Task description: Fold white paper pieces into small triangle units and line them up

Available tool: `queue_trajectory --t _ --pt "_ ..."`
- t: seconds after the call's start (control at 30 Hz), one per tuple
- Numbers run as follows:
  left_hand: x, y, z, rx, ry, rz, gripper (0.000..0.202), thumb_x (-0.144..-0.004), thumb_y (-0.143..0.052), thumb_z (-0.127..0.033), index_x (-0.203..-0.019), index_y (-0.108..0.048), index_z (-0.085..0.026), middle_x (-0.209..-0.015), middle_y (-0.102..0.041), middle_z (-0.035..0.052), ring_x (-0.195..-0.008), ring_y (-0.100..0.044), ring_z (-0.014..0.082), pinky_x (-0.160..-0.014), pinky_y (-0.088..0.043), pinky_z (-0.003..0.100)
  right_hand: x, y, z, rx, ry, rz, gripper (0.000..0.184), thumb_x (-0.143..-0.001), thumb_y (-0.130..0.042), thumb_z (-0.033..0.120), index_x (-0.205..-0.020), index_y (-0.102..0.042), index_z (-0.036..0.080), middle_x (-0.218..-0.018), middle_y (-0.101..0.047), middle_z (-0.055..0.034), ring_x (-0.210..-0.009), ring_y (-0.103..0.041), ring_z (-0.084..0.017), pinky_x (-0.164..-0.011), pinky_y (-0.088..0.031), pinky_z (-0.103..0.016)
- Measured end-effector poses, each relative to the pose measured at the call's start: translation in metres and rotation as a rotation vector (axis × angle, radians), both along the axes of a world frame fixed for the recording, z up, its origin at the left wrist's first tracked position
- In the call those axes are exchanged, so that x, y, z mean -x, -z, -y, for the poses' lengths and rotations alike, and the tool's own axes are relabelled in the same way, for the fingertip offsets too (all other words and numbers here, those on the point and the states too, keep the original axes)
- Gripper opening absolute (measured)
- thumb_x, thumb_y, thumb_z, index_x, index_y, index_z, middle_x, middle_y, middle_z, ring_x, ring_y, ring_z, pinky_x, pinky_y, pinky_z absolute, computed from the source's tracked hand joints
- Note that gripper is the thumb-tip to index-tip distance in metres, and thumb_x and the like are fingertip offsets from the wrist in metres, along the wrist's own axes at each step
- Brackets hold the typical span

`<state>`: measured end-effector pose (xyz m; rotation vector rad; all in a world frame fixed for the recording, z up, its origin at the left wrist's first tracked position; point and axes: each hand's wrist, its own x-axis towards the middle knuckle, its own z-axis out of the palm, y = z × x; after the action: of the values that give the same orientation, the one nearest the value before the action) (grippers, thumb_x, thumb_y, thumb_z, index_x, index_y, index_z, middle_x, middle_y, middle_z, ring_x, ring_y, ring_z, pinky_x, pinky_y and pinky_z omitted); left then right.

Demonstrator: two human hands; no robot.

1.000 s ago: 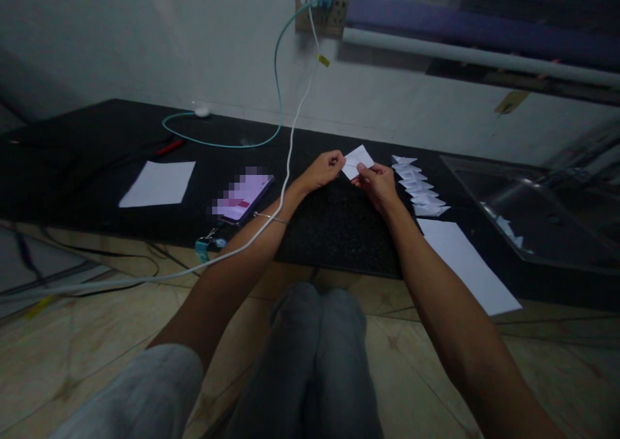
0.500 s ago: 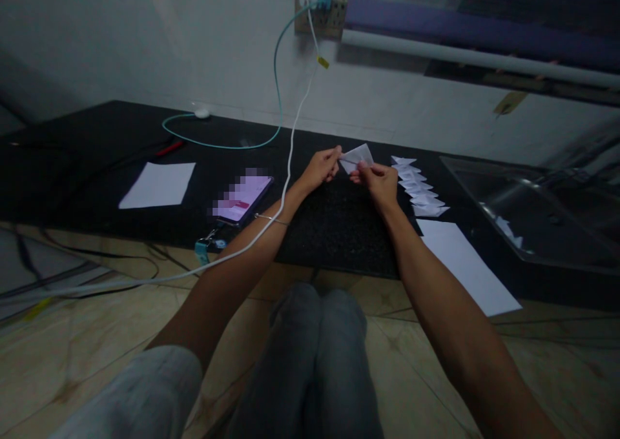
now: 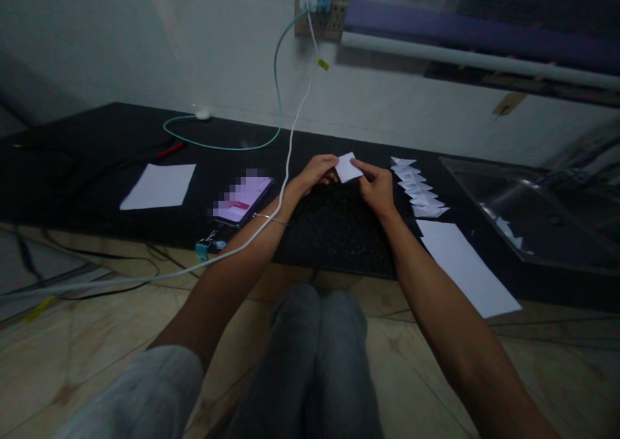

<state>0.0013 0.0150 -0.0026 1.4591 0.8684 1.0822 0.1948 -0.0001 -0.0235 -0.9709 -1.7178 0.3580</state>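
A small folded piece of white paper, roughly square, is held up between my two hands over the black counter. My left hand pinches its left corner. On the opposite side, my right hand grips the right edge with thumb and fingers. Just right of that hand, several folded white paper pieces lie overlapped in a column, pointed ends outward. Below them, partly behind my right forearm, rests a stack of white paper.
A sheet of white paper and a lit phone lie left of my arms. A white cable hangs from the wall outlet across my left forearm. At right is a sink; a red object lies far left.
The folded paper has turned and now looks like a compact square, slightly lower. My right hand has shifted its grip to the paper's right edge.
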Motion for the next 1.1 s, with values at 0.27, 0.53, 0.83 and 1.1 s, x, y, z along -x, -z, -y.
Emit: queue_trajectory --t 0.27,0.53,0.83,1.1 --pt "0.0005 0.0066 -0.0088 -0.059 -0.071 0.039 0.017 -0.098 -0.055 -0.025 -0.090 -0.063 -0.013 -0.081 -0.067 0.0037 -0.066 -0.062 0.0080 -0.051 -0.044 0.016 0.0058 -0.0024 -0.0011 0.323 -0.185 -0.268 0.038 -0.082 -0.065 0.050 -0.109 -0.074 0.024 -0.118 -0.074 -0.0064 -0.106 -0.069 -0.023 -0.084 -0.060 -0.039" --pt "-0.0061 0.0001 0.0006 0.017 0.097 0.005 0.013 -0.093 -0.063 -0.024 -0.097 -0.066 -0.012 -0.089 -0.073 0.0091 -0.074 -0.069 0.0109 -0.056 -0.047 0.017 0.0019 0.0001 -0.0062 0.223 0.016 -0.334 0.049 -0.073 -0.074 0.052 -0.110 -0.067 0.020 -0.086 -0.075 -0.0054 -0.075 -0.070 -0.019 -0.069 -0.057 -0.033" --pt "-0.0051 0.0032 -0.0025 -0.062 0.164 -0.084 0.020 -0.090 -0.059 -0.017 -0.071 -0.062 -0.012 -0.063 -0.065 0.0012 -0.055 -0.060 0.0070 -0.054 -0.044 0.018 0.0041 0.0004 -0.0062 0.219 0.023 -0.292 0.041 -0.073 -0.075 0.045 -0.105 -0.072 0.019 -0.078 -0.072 -0.0025 -0.068 -0.063 -0.017 -0.065 -0.053 -0.032" --pt "-0.0068 0.0010 -0.0008 -0.119 0.106 -0.102 0.029 -0.094 -0.057 -0.015 -0.066 -0.062 -0.012 -0.056 -0.057 -0.0018 -0.047 -0.052 0.0058 -0.049 -0.041 0.018 0.0041 -0.0006 -0.0034 0.220 0.013 -0.274 0.035 -0.069 -0.079 0.040 -0.096 -0.071 0.020 -0.068 -0.069 -0.0001 -0.063 -0.063 -0.018 -0.062 -0.053 -0.032"
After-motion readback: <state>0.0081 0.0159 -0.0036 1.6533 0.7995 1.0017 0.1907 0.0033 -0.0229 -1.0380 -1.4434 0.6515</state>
